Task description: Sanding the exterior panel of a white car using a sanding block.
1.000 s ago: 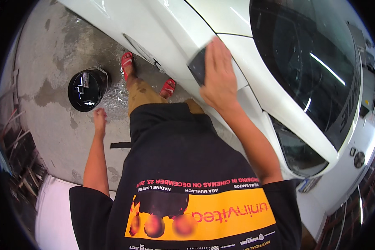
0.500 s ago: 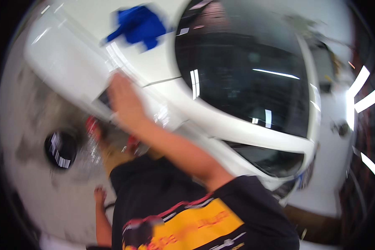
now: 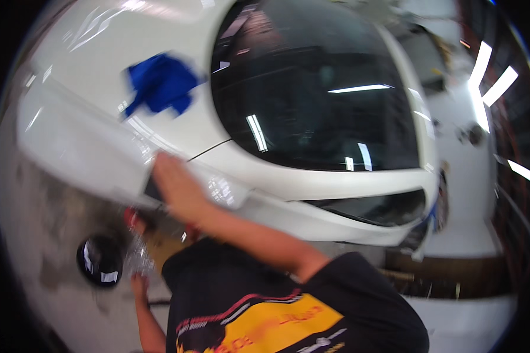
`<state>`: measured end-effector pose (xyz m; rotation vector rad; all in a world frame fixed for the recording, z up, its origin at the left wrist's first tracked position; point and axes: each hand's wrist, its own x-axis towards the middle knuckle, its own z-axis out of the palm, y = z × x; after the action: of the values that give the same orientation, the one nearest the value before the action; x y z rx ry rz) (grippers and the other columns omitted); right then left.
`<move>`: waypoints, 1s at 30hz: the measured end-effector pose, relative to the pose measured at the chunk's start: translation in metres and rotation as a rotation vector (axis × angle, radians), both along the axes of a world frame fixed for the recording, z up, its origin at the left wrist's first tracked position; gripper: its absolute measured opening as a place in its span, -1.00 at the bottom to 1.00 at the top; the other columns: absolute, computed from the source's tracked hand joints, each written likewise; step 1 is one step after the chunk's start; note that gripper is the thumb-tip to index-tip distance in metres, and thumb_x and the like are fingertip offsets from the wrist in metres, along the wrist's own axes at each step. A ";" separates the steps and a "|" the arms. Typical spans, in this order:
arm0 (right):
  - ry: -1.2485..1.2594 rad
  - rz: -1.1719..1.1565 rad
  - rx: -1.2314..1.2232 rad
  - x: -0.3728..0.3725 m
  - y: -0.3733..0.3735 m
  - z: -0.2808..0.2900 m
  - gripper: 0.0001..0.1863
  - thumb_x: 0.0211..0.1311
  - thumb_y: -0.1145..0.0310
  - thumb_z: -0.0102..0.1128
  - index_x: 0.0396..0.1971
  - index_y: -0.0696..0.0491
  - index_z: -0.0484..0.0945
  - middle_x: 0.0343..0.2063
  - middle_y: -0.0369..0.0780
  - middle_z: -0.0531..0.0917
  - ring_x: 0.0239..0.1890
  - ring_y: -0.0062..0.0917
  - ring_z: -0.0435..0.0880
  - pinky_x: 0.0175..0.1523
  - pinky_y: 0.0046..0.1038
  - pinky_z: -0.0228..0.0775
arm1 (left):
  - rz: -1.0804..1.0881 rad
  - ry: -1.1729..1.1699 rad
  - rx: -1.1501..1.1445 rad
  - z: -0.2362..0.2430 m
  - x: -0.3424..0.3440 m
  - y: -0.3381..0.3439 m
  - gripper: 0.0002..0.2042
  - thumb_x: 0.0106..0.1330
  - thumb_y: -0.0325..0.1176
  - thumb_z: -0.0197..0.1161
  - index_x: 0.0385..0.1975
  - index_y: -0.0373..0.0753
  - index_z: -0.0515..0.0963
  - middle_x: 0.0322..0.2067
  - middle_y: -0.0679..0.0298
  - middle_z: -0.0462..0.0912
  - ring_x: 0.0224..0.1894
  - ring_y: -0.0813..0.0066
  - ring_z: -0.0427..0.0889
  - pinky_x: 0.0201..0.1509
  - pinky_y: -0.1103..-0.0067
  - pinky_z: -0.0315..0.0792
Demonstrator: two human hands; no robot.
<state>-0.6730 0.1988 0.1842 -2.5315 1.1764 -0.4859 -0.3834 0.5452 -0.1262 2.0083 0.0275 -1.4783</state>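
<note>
My right hand [image 3: 179,187] lies along the side of a white car's front fender [image 3: 94,147], a little blurred. Beneath its fingers is a dark flat pad [image 3: 151,189], partly covered by the hand and pressed to the paint. My left hand [image 3: 139,285] hangs low at my left side, near a clear, shiny plastic-like thing [image 3: 138,256]. Its fingers are too small and blurred to show whether they hold anything. A crumpled blue cloth [image 3: 162,83] rests on the hood [image 3: 176,132], ahead of my right hand.
On the grey floor [image 3: 53,259] at left stands a round black container [image 3: 100,260] with a shiny, reflecting top. Red footwear [image 3: 131,217] shows below the fender. The dark windshield [image 3: 312,100] and a side window [image 3: 377,209] lie to the right.
The view has shifted, so car, cloth and container sit lower. My right hand stays on the fender with the pad. My left hand appears closer to the clear thing.
</note>
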 end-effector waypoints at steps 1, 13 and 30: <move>0.014 -0.092 0.098 -0.017 0.006 0.004 -0.28 0.17 0.41 0.06 0.33 0.37 0.16 0.34 0.21 0.23 0.43 0.08 0.15 0.54 -0.08 -0.12 | -0.067 0.001 -0.005 0.020 -0.004 -0.021 -0.79 0.44 -0.20 0.09 -0.16 -0.21 0.51 -0.55 0.38 0.47 -0.58 0.63 0.43 -0.57 0.61 0.30; 0.303 -0.020 -0.205 0.097 -0.056 -0.004 -0.35 0.18 0.51 -0.10 0.32 0.38 0.18 0.38 0.10 0.22 0.46 -0.09 0.16 0.53 -0.11 -0.07 | -0.040 -0.048 0.130 0.058 0.002 -0.027 -0.72 0.43 -0.14 0.07 -0.02 -0.14 0.53 -0.33 0.32 0.64 -0.37 0.54 0.61 -0.32 0.56 0.40; 0.264 -0.065 -0.186 0.111 -0.056 -0.015 -0.20 -0.05 0.56 0.02 0.30 0.48 0.13 0.37 0.22 0.18 0.46 0.02 0.11 0.54 -0.03 -0.17 | 0.054 -0.057 0.067 0.044 0.010 0.003 -0.72 0.42 -0.20 0.07 -0.07 -0.24 0.55 -0.38 0.29 0.64 -0.42 0.54 0.60 -0.42 0.58 0.39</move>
<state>-0.5620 0.1427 0.1689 -2.7910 1.3660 -0.2932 -0.3732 0.5479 -0.0826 2.0860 0.1081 -1.4027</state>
